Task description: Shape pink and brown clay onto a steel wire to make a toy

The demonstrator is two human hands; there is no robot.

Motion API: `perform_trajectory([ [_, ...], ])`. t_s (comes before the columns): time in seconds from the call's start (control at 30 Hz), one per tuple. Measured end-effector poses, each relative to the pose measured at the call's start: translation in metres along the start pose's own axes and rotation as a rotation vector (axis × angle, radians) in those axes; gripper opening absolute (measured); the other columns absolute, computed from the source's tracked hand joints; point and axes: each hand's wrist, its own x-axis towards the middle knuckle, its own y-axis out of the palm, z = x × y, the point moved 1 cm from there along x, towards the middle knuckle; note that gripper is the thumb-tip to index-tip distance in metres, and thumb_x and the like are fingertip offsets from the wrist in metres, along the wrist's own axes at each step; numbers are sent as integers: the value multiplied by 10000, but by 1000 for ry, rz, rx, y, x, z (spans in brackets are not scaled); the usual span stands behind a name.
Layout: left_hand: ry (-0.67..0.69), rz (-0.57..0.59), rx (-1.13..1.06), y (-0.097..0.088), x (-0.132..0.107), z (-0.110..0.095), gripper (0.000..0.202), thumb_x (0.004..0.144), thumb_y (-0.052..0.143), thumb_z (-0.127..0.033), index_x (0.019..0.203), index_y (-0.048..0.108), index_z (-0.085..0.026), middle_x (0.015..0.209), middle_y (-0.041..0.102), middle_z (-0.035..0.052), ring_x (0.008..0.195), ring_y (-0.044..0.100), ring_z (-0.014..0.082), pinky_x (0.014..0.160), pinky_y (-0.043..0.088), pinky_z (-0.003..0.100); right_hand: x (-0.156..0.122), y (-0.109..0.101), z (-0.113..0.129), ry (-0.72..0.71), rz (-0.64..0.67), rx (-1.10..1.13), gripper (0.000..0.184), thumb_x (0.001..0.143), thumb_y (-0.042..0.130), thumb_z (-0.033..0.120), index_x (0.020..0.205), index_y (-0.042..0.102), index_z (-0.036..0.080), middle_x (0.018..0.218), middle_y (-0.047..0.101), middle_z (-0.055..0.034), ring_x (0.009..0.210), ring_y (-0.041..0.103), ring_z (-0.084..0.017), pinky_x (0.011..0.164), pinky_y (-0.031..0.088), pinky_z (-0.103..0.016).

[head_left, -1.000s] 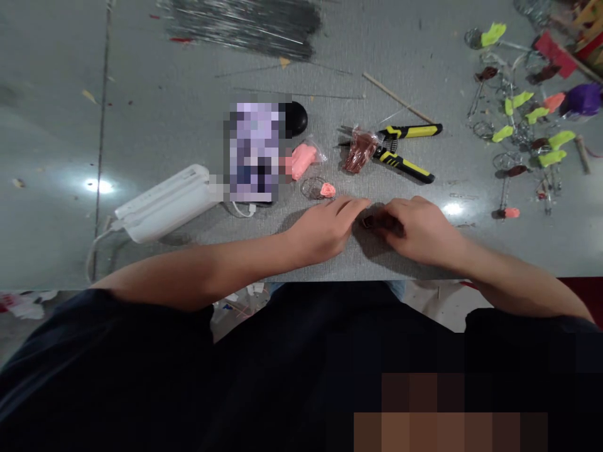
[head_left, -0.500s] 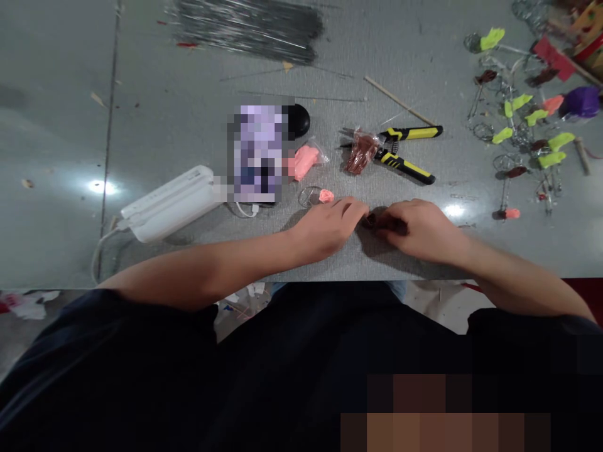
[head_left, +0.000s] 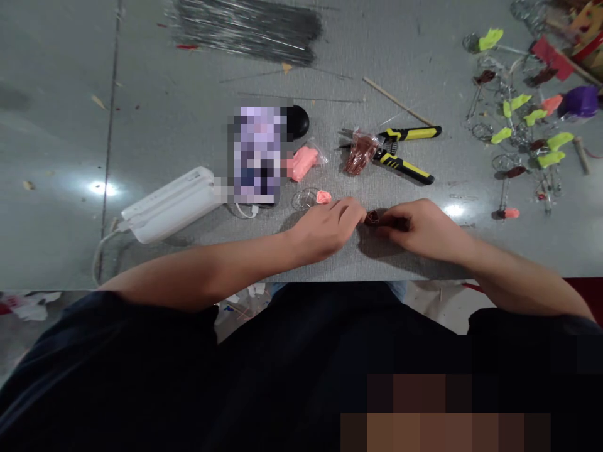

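Pinched between the fingertips of my left hand [head_left: 327,227] is a small dark brown clay lump [head_left: 372,218]. Just beyond that hand's knuckles shows a pink clay lump [head_left: 323,197] beside a thin wire loop [head_left: 305,199]; whether they join the brown lump is hidden. My right hand [head_left: 424,227] is closed, its thumb and forefinger close to the brown lump at its right side. Something dark brown shows inside its curled fingers, too shaded to name. Farther up lie a bag of brown clay [head_left: 360,154], resting on yellow-and-black pliers [head_left: 407,168], and a bag of pink clay [head_left: 304,163].
Straight wires [head_left: 249,28] lie bundled at the back. A blurred-out phone-like object [head_left: 257,150], a black round item [head_left: 298,122] and a white power strip [head_left: 169,204] are at left. Wire pieces with coloured clay [head_left: 518,103] crowd the right. A thin stick [head_left: 398,100] lies behind the pliers.
My right fingertips have drawn slightly away from the brown lump, which now shows more fully. The pink lump and wire loop have shifted a little to the left.
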Motion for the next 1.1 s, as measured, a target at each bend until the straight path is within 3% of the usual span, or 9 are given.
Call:
perform_trajectory([
  [0.2, 23, -93, -6, -2, 1, 1, 238, 1105, 416, -33, 1015, 544, -213, 950, 763, 57, 789, 686, 167, 608, 485, 293, 0, -1, 0, 35, -9, 132, 246, 987, 719, 412, 882, 815, 212, 728, 723, -20, 633, 579, -167, 609, 418, -344],
  [0.5, -29, -158, -55, -3, 3, 3, 208, 1082, 500, -43, 1033, 574, -231, 1040, 817, 62, 858, 756, 175, 697, 578, 314, -3, 4, 3, 151, -46, 504, 358, 931, 829, 508, 763, 697, 220, 629, 518, 26, 570, 397, -112, 523, 261, -308],
  [0.6, -85, -141, -130, -4, 3, 3, 209, 1073, 506, -64, 1080, 625, -236, 1130, 835, 73, 938, 792, 187, 774, 629, 338, -2, 6, 3, 131, -108, 573, 352, 940, 817, 477, 746, 667, 225, 650, 528, 20, 600, 406, -117, 549, 282, -307],
  [0.7, -85, -212, -212, -11, 1, -3, 133, 1041, 589, -124, 1067, 660, -233, 1111, 834, 75, 941, 801, 196, 776, 649, 342, 0, 8, 2, 82, -165, 628, 341, 938, 814, 459, 747, 660, 222, 688, 563, 11, 650, 439, -124, 601, 337, -307],
  [0.8, -180, -229, -408, -17, 1, -13, 63, 999, 678, -176, 960, 648, -217, 808, 747, 2, 680, 696, 137, 628, 581, 276, 2, 12, -1, 58, -202, 732, 341, 924, 822, 457, 753, 642, 224, 692, 557, 11, 696, 496, -140, 648, 377, -310],
  [0.87, -395, -118, -640, -14, 3, -16, 57, 992, 709, -211, 959, 665, -197, 738, 704, -26, 595, 628, 99, 570, 531, 233, 4, 14, -3, 51, -225, 803, 342, 917, 828, 458, 758, 625, 233, 685, 536, 12, 712, 524, -151, 662, 393, -313],
  [0.97, -599, -12, -1053, -3, 6, -12, 195, 1021, 732, -308, 1147, 722, -158, 961, 812, 58, 730, 731, 119, 642, 598, 239, 5, 16, -3, 46, -233, 843, 367, 904, 832, 483, 755, 600, 241, 686, 531, 15, 658, 480, -140, 627, 377, -310],
  [1.1, -654, -41, -1357, 13, 10, -1, 400, 1073, 749, -500, 1311, 743, -179, 1223, 838, 132, 930, 809, 172, 843, 685, 328, 6, 18, 0, 52, -221, 828, 387, 885, 839, 526, 760, 612, 239, 689, 551, 18, 629, 429, -124, 597, 347, -303],
])
